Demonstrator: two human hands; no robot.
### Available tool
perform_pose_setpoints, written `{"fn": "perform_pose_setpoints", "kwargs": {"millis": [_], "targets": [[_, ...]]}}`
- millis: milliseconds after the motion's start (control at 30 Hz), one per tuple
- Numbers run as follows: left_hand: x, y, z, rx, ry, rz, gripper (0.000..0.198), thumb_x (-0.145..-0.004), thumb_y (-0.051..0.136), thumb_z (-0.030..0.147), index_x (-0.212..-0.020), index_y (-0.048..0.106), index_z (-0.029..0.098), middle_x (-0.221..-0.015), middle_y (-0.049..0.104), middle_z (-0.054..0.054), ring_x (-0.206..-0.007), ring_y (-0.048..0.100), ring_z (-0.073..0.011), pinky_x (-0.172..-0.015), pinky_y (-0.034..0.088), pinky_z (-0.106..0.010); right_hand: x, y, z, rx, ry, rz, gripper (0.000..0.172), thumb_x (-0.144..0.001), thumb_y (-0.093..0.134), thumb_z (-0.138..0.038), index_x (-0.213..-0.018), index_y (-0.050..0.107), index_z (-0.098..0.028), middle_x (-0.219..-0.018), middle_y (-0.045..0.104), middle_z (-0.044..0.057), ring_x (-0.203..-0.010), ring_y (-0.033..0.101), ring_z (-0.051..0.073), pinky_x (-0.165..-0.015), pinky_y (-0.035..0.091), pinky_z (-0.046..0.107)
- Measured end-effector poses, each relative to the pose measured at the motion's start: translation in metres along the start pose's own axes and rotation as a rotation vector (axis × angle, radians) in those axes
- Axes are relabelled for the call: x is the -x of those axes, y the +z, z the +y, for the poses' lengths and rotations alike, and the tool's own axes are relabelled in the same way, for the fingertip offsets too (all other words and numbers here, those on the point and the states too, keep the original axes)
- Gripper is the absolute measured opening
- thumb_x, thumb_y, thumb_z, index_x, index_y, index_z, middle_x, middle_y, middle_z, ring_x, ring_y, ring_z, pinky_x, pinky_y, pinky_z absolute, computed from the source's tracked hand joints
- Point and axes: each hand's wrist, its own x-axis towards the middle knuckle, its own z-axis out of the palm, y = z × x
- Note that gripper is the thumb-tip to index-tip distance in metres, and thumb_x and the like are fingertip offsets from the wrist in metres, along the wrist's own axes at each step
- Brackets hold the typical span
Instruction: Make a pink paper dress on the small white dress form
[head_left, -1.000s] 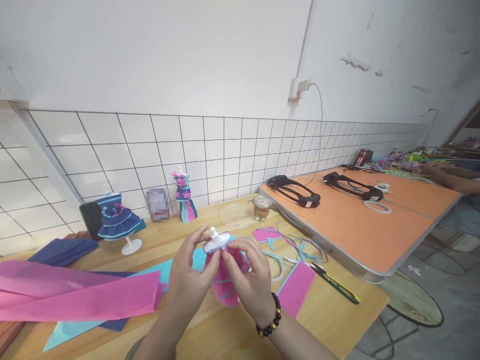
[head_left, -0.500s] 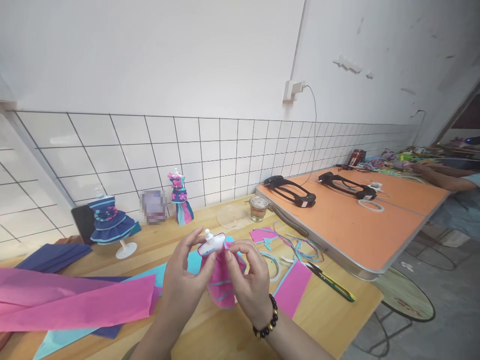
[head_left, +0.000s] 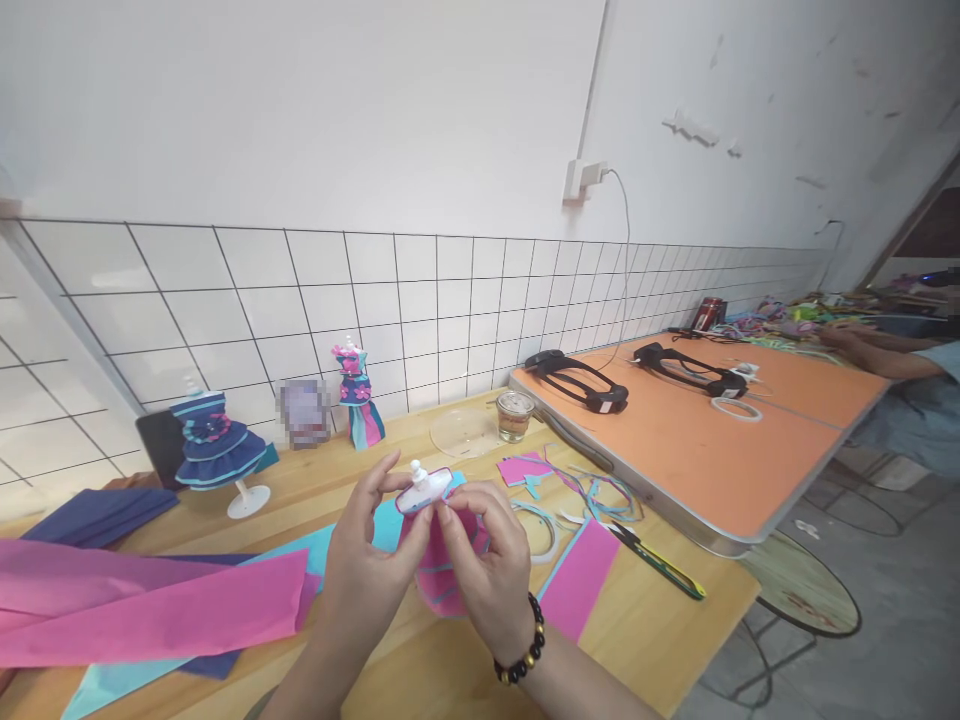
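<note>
Between my hands is a small white mannequin [head_left: 425,490] with a knobbed neck, wearing a pink dress [head_left: 436,578] with light-blue bands. My left hand [head_left: 369,555] is closed around its left side, thumb in front near the top edge of the dress. With thumb and index finger together, my right hand [head_left: 491,560] pinches the dress's upper edge on the other side. A black beaded bracelet circles my right wrist. The thumbs nearly meet at the front, and my fingers hide part of the dress. The mannequin's lower end is out of sight.
Pink cloth strips [head_left: 165,610] lie at left. Behind stand a navy-dressed mannequin [head_left: 217,440] and another dressed mannequin [head_left: 356,390]. Rightward are a glass [head_left: 515,418], tape roll [head_left: 553,540], pink piece [head_left: 579,580] and yellow-green snips [head_left: 664,565]. An orange table [head_left: 712,450] adjoins; a person's arm shows beyond.
My right thumb and fingertips have slid slightly left along the dress's top edge, closer to my left thumb. My left hand keeps its hold. The view has shifted a little.
</note>
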Motion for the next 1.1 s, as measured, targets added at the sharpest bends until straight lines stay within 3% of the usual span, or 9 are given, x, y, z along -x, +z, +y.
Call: {"fn": "perform_pose_setpoints", "kwargs": {"millis": [667, 1100], "targets": [[0.0005, -0.0010, -0.0014, -0.039, -0.011, -0.007, 0.049, -0.077, 0.061, 0.026, -0.123, 0.046, 0.030, -0.106, 0.062, -0.003, -0.105, 0.059, -0.0203, -0.094, 0.046, -0.041, -0.0024, -0.0060, 0.0005, 0.172, -0.156, -0.164, 0.014, -0.087, 0.053, -0.011, -0.094, 0.060, -0.021, -0.083, 0.063, 0.004, -0.078, 0.057, 0.018, -0.073, 0.039, 0.036], [-0.0006, -0.0004, -0.0033, -0.039, -0.002, 0.002, 0.049, -0.076, 0.062, 0.027, -0.122, 0.047, 0.030, -0.104, 0.062, -0.003, -0.103, 0.060, -0.0205, -0.093, 0.048, -0.042, -0.0002, -0.0053, 0.0015, 0.059, -0.118, -0.147, 0.019, -0.087, 0.052, -0.011, -0.101, 0.060, -0.021, -0.086, 0.063, 0.004, -0.081, 0.057, 0.017, -0.073, 0.042, 0.034]]}}
